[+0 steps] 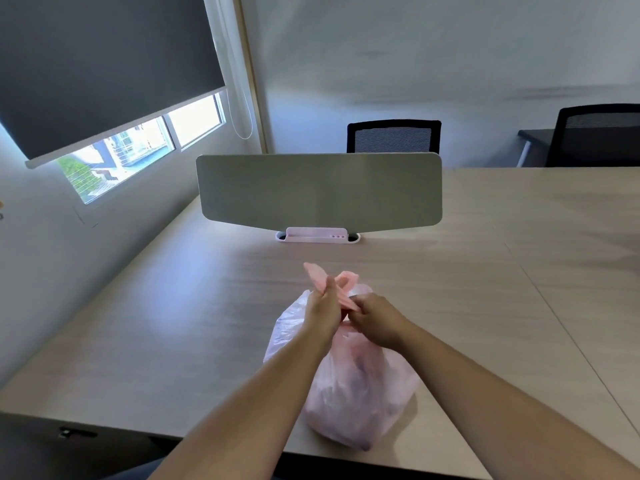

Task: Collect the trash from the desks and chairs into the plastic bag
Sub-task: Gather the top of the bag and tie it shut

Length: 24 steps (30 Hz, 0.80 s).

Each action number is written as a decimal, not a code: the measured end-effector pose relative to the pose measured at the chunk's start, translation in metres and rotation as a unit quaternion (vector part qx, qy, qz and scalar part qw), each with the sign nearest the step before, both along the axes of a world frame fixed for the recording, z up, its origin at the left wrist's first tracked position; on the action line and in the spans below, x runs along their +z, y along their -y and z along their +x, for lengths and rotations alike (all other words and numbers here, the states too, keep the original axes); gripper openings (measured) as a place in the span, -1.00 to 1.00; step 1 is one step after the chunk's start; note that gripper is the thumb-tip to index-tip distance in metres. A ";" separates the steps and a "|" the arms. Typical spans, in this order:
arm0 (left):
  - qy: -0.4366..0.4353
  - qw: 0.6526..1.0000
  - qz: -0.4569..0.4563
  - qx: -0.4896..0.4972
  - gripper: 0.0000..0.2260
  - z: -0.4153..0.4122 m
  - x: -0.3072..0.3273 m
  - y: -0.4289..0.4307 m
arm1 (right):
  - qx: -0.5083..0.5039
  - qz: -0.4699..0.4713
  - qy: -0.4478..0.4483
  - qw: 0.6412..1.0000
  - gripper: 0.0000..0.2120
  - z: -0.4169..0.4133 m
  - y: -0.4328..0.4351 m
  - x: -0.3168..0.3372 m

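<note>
The bag [353, 386] sits full on the near bench [173, 323]. Both hands, left hand [322, 311] and right hand [375, 322], have fingers clamped on its handles, apparently knotting them. No trash shows elsewhere, so collecting looks nearly finished.

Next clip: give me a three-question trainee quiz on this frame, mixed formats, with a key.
1. True or false: the pink plastic bag lies on the floor.
2. Multiple choice: what do the left hand and right hand grip? A) the bag's handles B) a cup C) nothing
3. Fill in: the bag rests on the ____.

Key: 1 false; 2 A; 3 desk.
</note>
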State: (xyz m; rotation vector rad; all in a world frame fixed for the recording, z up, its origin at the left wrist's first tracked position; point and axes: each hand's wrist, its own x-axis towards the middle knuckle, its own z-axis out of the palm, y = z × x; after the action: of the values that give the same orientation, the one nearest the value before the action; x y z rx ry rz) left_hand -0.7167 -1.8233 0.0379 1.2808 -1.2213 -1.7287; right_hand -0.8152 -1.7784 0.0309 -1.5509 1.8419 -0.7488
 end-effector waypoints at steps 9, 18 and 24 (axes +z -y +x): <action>-0.205 0.971 0.080 -0.091 -0.51 0.020 0.002 0.008 | -0.038 0.006 -0.132 0.990 -0.70 -0.018 -0.007 -0.024; -0.262 0.948 0.117 -0.135 -0.50 0.032 0.005 0.017 | -0.117 -0.033 0.410 0.904 -0.90 -0.022 -0.013 -0.005; -0.251 0.953 0.122 -0.116 -0.53 0.030 0.003 0.014 | -0.107 0.013 0.436 0.894 -0.75 -0.022 -0.015 -0.009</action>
State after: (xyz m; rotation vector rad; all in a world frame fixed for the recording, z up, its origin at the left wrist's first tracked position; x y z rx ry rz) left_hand -0.6867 -1.8377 0.0407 0.7632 -0.9023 -2.2548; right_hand -0.8373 -1.7637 0.0218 -0.7608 1.3125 -1.2571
